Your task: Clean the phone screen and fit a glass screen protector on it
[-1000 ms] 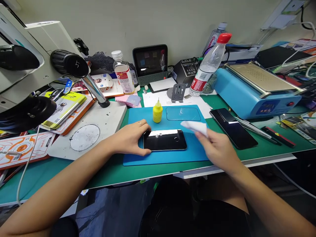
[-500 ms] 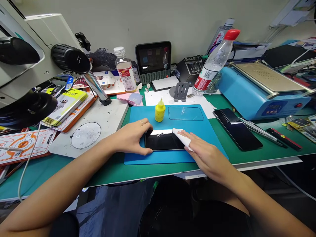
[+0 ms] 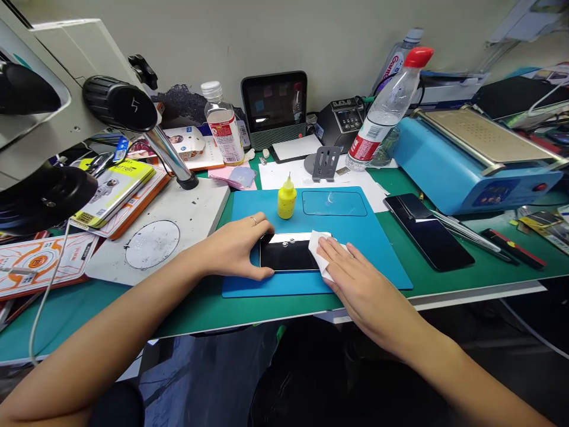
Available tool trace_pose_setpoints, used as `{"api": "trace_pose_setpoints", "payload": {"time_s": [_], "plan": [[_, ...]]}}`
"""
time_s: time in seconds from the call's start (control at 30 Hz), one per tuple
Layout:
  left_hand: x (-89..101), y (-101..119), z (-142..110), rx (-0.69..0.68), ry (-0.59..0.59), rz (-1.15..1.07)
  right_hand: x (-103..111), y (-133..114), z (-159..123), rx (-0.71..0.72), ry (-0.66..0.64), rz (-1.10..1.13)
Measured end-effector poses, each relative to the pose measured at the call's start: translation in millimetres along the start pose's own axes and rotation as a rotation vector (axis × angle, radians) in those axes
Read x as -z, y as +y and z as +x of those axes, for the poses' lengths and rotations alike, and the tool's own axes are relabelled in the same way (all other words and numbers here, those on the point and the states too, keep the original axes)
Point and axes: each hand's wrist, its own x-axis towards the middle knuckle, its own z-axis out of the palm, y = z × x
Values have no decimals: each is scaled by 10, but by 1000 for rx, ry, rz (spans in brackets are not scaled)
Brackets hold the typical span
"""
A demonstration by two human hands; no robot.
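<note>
A black phone (image 3: 288,255) lies flat and sideways on the blue mat (image 3: 249,286), with small drops of clear liquid on its glass. Around its left end, my left hand (image 3: 242,246) grips with the thumb on the near edge and fingers at the far edge. A folded white wipe (image 3: 316,246) sits under the fingers of my right hand (image 3: 351,273), pressed onto the phone's right end, which is hidden. Just beyond the phone stands a yellow dropper bottle (image 3: 287,200). To its right lies a clear screen protector (image 3: 334,203) with a dark outline.
A microscope (image 3: 120,107) overhangs its pale base (image 3: 195,219) at the left. On the right are another black phone (image 3: 431,237), tweezers (image 3: 473,238) and a blue heating plate machine (image 3: 462,172). A red-capped bottle (image 3: 377,124) and a phone stand (image 3: 326,164) are behind.
My right hand has slid the wipe left along the glass and now lies flatter over it. My left hand keeps its grip on the phone. The view has shifted slightly.
</note>
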Motion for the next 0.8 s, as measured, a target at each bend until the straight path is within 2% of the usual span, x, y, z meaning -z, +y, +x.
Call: {"api": "trace_pose_setpoints", "payload": {"time_s": [0.23,0.6,0.8], "plan": [[-1,1,1,6,-8,5,24,-10,62,-8,-46,2],[-6,2,0,2,-3,9,22,3,56,42,-12,-184],[-2,8,4,-2,1,7,25,-152,-25,94,46,-280]]}}
